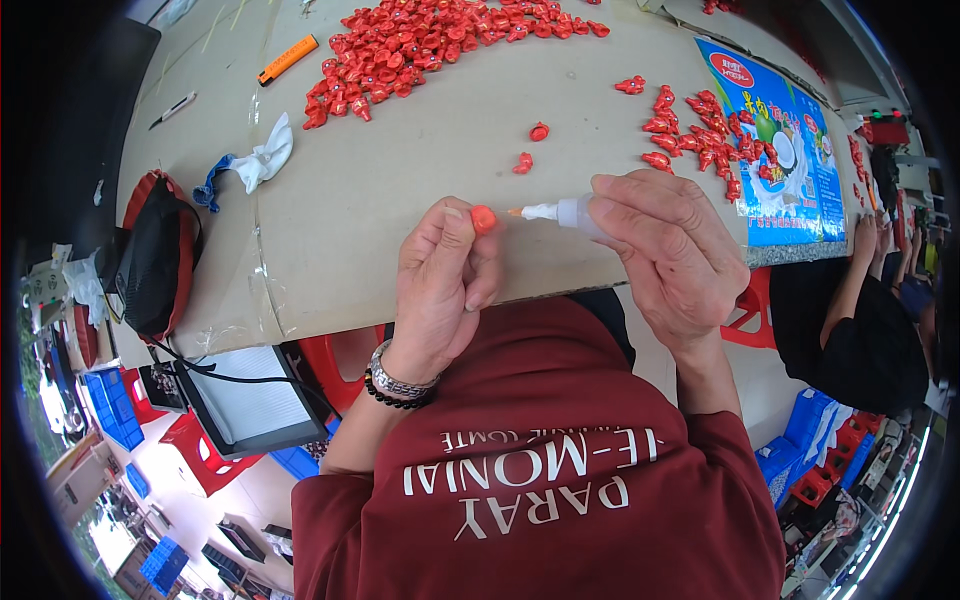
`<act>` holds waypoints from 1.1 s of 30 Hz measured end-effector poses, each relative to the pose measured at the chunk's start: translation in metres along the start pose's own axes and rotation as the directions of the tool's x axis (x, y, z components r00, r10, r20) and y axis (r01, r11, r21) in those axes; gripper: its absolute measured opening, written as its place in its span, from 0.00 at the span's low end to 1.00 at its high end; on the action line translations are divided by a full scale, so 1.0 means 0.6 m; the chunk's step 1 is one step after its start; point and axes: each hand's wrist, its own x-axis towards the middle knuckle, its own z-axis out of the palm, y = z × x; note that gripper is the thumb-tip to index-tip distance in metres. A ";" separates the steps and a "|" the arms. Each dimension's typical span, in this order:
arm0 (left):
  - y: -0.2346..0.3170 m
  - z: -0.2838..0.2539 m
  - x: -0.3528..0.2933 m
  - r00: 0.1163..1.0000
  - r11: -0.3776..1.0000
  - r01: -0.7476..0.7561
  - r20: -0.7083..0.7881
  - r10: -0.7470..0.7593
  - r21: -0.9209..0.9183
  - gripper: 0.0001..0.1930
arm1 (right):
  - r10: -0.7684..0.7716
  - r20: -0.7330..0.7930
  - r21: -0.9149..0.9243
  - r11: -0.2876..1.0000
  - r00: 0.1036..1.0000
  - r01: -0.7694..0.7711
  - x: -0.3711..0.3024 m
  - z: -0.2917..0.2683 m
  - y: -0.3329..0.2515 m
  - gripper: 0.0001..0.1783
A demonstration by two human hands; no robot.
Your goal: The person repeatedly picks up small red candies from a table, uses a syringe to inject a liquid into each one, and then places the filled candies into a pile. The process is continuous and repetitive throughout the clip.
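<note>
1. My left hand [440,275] pinches 1 small red rounded plastic piece [484,219] at its fingertips, just left of the nozzle.
2. My right hand [665,250] is closed around the small translucent squeeze bottle [570,211].
3. I judge the piece light, stiff and slippery; grip its sides.

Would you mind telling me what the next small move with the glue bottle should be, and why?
Probably bring the nozzle of the small squeeze bottle in the right hand to the small red piece pinched in the left hand. The tip points straight at the piece but a short gap remains.
</note>
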 end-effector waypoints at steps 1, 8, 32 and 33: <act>-0.001 0.001 0.000 1.000 1.000 -0.015 -0.002 0.015 0.011 0.14 | 0.000 -0.003 0.001 1.000 1.000 0.000 0.000 0.000 0.000 0.15; -0.002 0.003 0.000 0.998 0.997 -0.064 -0.006 0.064 0.039 0.13 | 0.010 0.008 -0.011 1.000 1.000 -0.009 -0.004 0.004 0.001 0.16; -0.002 0.001 0.000 0.989 0.988 -0.151 -0.010 0.150 -0.037 0.11 | 0.016 -0.004 0.013 1.000 1.000 -0.016 -0.001 0.001 -0.004 0.16; -0.001 0.002 -0.001 0.988 0.988 -0.151 -0.013 0.151 -0.029 0.11 | 0.019 -0.002 0.012 1.000 1.000 -0.019 0.000 0.001 -0.005 0.16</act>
